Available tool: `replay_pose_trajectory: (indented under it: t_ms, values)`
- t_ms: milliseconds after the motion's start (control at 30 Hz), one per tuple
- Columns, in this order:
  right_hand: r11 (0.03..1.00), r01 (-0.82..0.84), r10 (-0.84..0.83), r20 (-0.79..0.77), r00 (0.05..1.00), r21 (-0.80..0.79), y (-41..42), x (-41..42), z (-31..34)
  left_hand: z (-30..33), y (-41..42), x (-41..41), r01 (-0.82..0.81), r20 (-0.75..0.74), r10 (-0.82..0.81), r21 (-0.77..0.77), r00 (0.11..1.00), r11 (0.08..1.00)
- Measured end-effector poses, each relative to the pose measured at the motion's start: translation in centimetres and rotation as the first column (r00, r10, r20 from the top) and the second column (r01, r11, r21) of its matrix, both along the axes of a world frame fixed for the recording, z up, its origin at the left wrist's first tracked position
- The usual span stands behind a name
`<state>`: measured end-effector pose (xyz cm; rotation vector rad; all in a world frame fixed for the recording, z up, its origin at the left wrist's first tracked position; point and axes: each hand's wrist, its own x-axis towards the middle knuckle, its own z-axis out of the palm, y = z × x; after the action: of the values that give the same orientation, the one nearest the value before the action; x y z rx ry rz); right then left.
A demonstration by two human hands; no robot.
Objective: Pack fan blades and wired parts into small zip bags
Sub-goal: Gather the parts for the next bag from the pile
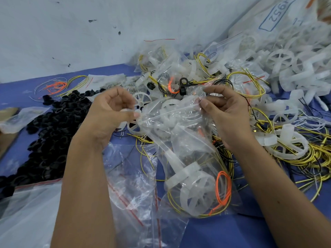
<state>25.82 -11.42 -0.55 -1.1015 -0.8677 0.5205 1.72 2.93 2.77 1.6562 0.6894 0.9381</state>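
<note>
Left hand (109, 111) and right hand (223, 108) each pinch a top corner of the zip bag (188, 154) hanging below them, fan blade (195, 194) and wires inside. Beyond the right hand, a sack (279, 17) reads "7S6P".

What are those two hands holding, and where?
Both hands, left hand and right hand, pinch the zip bag at its top edge, one at each end.

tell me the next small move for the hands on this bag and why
Probably press the zip strip shut from left to right. The left hand and right hand pinch the two ends of the zip bag, which already holds a fan blade and orange wire.
</note>
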Motion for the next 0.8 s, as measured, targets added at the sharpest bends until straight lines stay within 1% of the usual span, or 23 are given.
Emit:
replay_pose_trajectory:
  t_ms: [67,100,167,233,300,367,467,633,800]
  values:
    - [1.0,0.009,-0.007,0.071,0.997,-0.015,0.1,-0.5,0.0,1.0,-0.7,1.6,-0.047,0.056,0.042,0.106,0.998,0.993]
    - [1.0,0.014,-0.011,0.106,0.994,-0.02,0.2,-0.7,-0.1,1.3,-1.1,2.7,-0.071,0.047,0.064,0.168,0.997,0.983]
    - [0.999,0.026,-0.022,0.169,0.985,-0.019,0.3,-1.1,-0.1,1.7,-2.2,5.5,-0.069,-0.072,0.097,0.322,0.993,0.944]
    - [0.999,0.042,-0.042,0.209,0.977,0.005,0.3,-1.3,-0.1,1.3,-3.6,8.1,-0.011,-0.204,0.101,0.402,0.974,0.916]
    - [0.995,0.089,-0.096,0.261,0.96,0.038,0.3,-1.5,-0.2,0.3,-4.6,9.8,0.036,-0.269,0.084,0.412,0.959,0.91]
    - [0.989,0.135,-0.147,0.296,0.944,0.061,0.2,-1.5,-0.3,-0.5,-5.0,10.6,0.045,-0.298,0.092,0.421,0.95,0.906]
    - [0.985,0.154,-0.17,0.299,0.939,0.076,0.3,-1.5,-0.6,-0.8,-4.8,10.7,0.039,-0.315,0.111,0.435,0.943,0.9]
    - [0.982,0.18,-0.191,0.29,0.938,0.065,0.1,-1.5,-0.6,-0.6,-4.4,10.1,0.091,-0.34,0.059,0.408,0.939,0.908]
    - [0.989,0.129,-0.139,0.169,0.976,0.066,0.0,-1.4,-0.5,-0.6,-4.5,9.9,0.107,-0.331,0.032,0.393,0.943,0.913]
